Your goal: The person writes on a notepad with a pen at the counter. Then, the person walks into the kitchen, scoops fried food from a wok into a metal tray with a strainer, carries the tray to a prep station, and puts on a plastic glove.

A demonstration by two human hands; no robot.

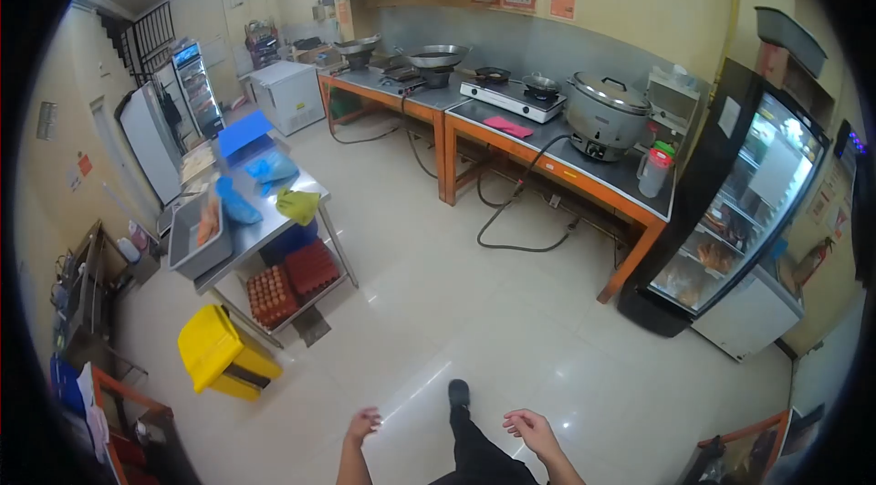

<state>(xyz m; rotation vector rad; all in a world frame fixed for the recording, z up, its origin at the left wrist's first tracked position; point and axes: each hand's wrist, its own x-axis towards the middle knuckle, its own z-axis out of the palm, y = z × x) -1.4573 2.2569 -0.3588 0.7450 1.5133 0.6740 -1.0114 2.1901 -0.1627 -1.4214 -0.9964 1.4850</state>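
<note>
Low in the view, my left hand (pixel 364 424) hangs in the air with nothing in it, its fingers loosely bent and a little apart. My right hand (pixel 533 431) is also free, with the fingers half curled and not closed on anything. Between them one dark shoe (pixel 459 392) stands forward on the tiled floor. Neither hand touches any object. Nearest to my left hand is a yellow bin (pixel 219 350). Beyond it stands a steel table (pixel 308 185) with blue bags (pixel 272 168), a yellow-green bag (pixel 298 205) and a grey tub (pixel 199 252).
Egg trays (pixel 272 295) fill the table's lower shelf. Along the back wall, orange-framed counters (pixel 547 163) carry woks (pixel 436 56), a gas stove (pixel 513 99) and a large rice cooker (pixel 606 115). Hoses (pixel 525 248) droop to the floor. A glass-door fridge (pixel 744 202) stands right.
</note>
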